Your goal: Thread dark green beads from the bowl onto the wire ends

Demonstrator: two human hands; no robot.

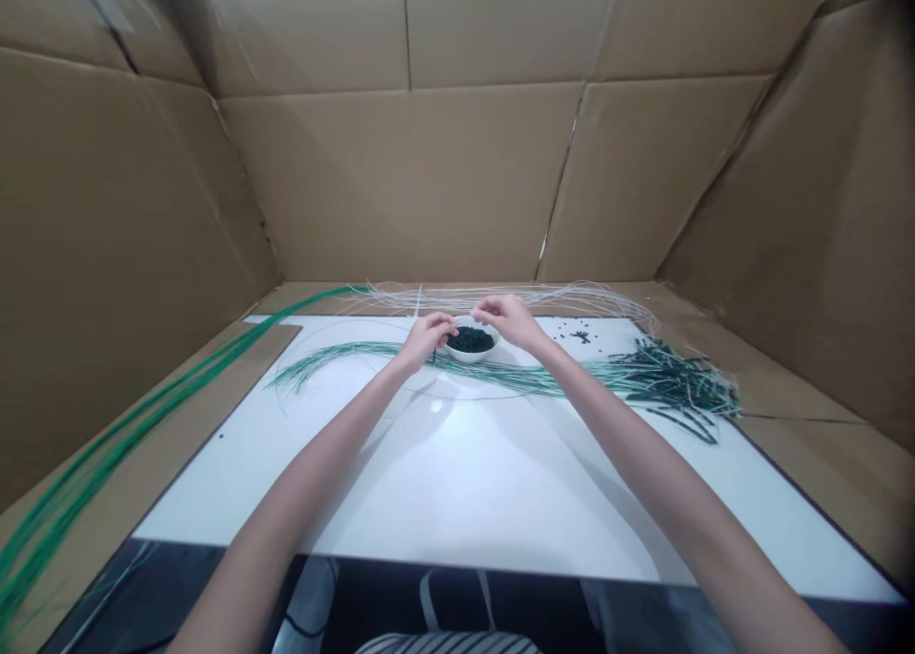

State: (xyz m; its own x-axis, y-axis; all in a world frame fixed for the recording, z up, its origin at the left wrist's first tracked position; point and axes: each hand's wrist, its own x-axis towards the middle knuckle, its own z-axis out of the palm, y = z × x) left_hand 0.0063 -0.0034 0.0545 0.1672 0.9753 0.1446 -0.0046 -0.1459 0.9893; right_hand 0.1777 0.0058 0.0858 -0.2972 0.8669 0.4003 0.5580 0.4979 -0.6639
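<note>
A small white bowl full of tiny dark beads stands at the far middle of the white board. My left hand is closed in a pinch at the bowl's left edge. A short dark piece hangs under its fingers, perhaps a beaded strand end; its kind is too small to tell. Over the bowl's back right rim, my right hand pinches with thumb and fingers together; what lies between them is too fine to see. Green strands run across the board in front of the bowl, partly beneath my forearms.
Dark beaded strand ends are heaped at the right. Loose dark beads lie right of the bowl. Pale thin strands stretch along the back. Long green strands drape down the left side. Cardboard walls enclose the white board.
</note>
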